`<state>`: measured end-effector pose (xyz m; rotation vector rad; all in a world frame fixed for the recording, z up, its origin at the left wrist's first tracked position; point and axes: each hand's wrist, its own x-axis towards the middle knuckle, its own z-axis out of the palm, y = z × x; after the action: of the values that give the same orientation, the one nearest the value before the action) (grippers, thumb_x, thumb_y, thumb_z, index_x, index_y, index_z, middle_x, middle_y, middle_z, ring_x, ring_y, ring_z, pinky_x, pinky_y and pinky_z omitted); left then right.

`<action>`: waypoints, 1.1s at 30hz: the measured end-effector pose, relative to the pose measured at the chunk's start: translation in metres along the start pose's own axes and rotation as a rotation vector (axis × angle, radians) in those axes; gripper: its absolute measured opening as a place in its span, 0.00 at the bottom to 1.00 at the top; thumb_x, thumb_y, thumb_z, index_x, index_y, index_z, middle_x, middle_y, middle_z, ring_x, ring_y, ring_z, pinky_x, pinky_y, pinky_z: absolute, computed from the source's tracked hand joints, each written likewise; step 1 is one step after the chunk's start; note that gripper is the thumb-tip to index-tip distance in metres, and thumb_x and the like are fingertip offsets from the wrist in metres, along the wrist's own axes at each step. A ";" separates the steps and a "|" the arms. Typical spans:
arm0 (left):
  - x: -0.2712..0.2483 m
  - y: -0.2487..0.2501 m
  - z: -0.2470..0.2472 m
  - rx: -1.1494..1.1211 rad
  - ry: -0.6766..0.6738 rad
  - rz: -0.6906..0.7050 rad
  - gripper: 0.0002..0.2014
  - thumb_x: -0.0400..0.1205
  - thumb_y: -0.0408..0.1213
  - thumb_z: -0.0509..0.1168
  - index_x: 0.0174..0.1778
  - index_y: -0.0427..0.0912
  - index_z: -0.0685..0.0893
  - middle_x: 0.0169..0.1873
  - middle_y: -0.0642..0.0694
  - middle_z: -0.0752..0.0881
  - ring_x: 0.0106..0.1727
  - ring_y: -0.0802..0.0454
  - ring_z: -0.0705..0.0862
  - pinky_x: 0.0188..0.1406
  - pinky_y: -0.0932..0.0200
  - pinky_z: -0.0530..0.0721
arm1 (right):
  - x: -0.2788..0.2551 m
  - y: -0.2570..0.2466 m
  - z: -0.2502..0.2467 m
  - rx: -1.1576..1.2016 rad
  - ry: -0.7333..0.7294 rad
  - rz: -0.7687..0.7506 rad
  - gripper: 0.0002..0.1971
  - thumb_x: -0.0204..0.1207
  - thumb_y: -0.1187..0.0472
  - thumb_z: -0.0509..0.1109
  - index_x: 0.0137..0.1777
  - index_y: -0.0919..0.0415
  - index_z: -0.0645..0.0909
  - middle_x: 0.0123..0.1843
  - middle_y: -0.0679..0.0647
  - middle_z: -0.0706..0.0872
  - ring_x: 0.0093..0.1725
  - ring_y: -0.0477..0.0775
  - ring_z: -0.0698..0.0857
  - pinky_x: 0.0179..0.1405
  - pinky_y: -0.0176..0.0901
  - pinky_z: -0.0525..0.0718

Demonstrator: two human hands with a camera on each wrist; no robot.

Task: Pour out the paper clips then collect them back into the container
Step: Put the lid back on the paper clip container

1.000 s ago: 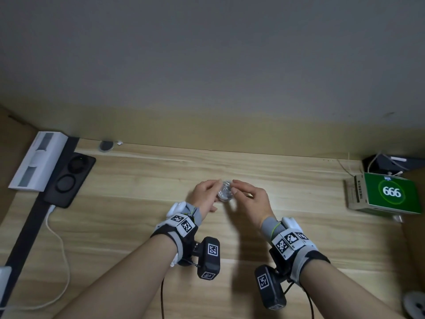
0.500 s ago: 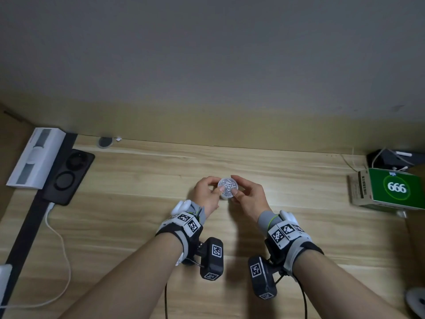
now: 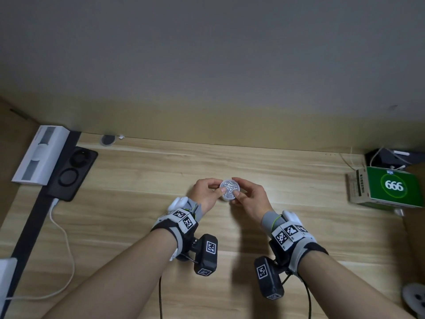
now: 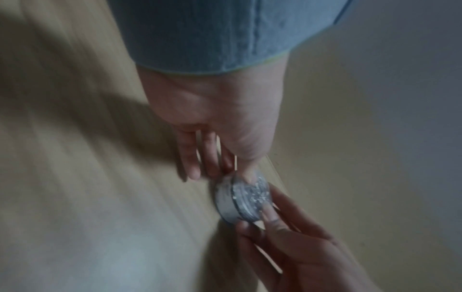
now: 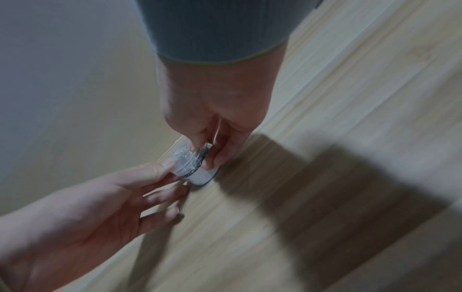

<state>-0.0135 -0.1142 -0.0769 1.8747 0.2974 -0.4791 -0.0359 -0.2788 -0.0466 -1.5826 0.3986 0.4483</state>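
Observation:
A small round clear container (image 3: pixel 229 190) full of silver paper clips (image 3: pixel 230 188) is at the middle of the wooden desk (image 3: pixel 142 203), its clear lid on top. My left hand (image 3: pixel 208 192) pinches its left side with thumb and fingers. My right hand (image 3: pixel 249 197) pinches its right side. In the left wrist view the container (image 4: pixel 241 199) shows a white lower half and a clear top, and my left hand (image 4: pixel 220 158) grips its rim. In the right wrist view my right hand (image 5: pixel 212 138) holds the container (image 5: pixel 192 168) from above. Whether it rests on the desk I cannot tell.
A white box (image 3: pixel 39 155) and a black charging pad (image 3: pixel 72 173) with a white cable (image 3: pixel 62 245) lie at the left edge. A green box marked 666 (image 3: pixel 388 187) sits at the right, with a black device (image 3: pixel 391 156) behind it. The wall runs along the desk's far edge.
The container has turned from tilted on edge to lid facing up, and both hands have come a little lower and nearer while keeping hold of it.

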 end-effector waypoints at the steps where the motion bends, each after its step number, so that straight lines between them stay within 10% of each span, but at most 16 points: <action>1: -0.003 -0.002 -0.002 -0.012 -0.019 0.009 0.07 0.74 0.48 0.75 0.47 0.57 0.89 0.44 0.53 0.92 0.36 0.60 0.86 0.34 0.59 0.81 | -0.003 0.001 -0.001 0.000 -0.004 0.002 0.19 0.82 0.75 0.66 0.72 0.66 0.78 0.59 0.61 0.86 0.42 0.49 0.87 0.42 0.34 0.89; 5: -0.011 -0.013 -0.013 0.007 0.051 0.021 0.05 0.72 0.50 0.74 0.41 0.56 0.90 0.31 0.58 0.88 0.30 0.61 0.83 0.34 0.55 0.83 | -0.005 0.001 -0.003 -0.026 0.011 0.005 0.19 0.81 0.75 0.66 0.70 0.64 0.80 0.58 0.60 0.86 0.37 0.48 0.86 0.40 0.34 0.89; 9: -0.014 -0.015 -0.020 0.032 0.047 0.036 0.08 0.76 0.34 0.72 0.42 0.54 0.88 0.38 0.56 0.89 0.35 0.57 0.84 0.40 0.52 0.85 | -0.008 0.001 -0.006 -0.126 0.026 -0.005 0.18 0.79 0.72 0.69 0.66 0.58 0.83 0.56 0.59 0.89 0.36 0.55 0.88 0.49 0.51 0.91; 13: -0.016 -0.015 -0.020 0.087 -0.001 0.069 0.16 0.73 0.29 0.73 0.49 0.56 0.86 0.45 0.56 0.88 0.35 0.54 0.84 0.50 0.50 0.87 | -0.009 0.003 -0.010 -0.169 0.089 -0.011 0.14 0.74 0.58 0.75 0.60 0.50 0.87 0.52 0.53 0.92 0.38 0.51 0.88 0.44 0.44 0.88; 27: -0.012 -0.005 -0.017 0.447 -0.157 0.371 0.32 0.61 0.63 0.77 0.63 0.63 0.84 0.42 0.59 0.76 0.44 0.62 0.80 0.43 0.54 0.82 | -0.013 0.004 -0.033 -0.191 0.087 -0.130 0.14 0.74 0.65 0.79 0.59 0.57 0.89 0.50 0.56 0.87 0.45 0.50 0.85 0.49 0.34 0.84; 33: -0.009 -0.004 -0.019 0.512 -0.202 0.346 0.36 0.61 0.62 0.76 0.68 0.66 0.79 0.44 0.63 0.75 0.48 0.69 0.79 0.47 0.51 0.84 | -0.004 0.001 -0.031 -0.336 -0.001 -0.182 0.18 0.71 0.65 0.81 0.61 0.57 0.89 0.44 0.56 0.80 0.38 0.48 0.78 0.44 0.28 0.77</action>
<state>-0.0202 -0.0944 -0.0705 2.2888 -0.3120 -0.5331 -0.0381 -0.3097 -0.0441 -1.9252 0.1805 0.3897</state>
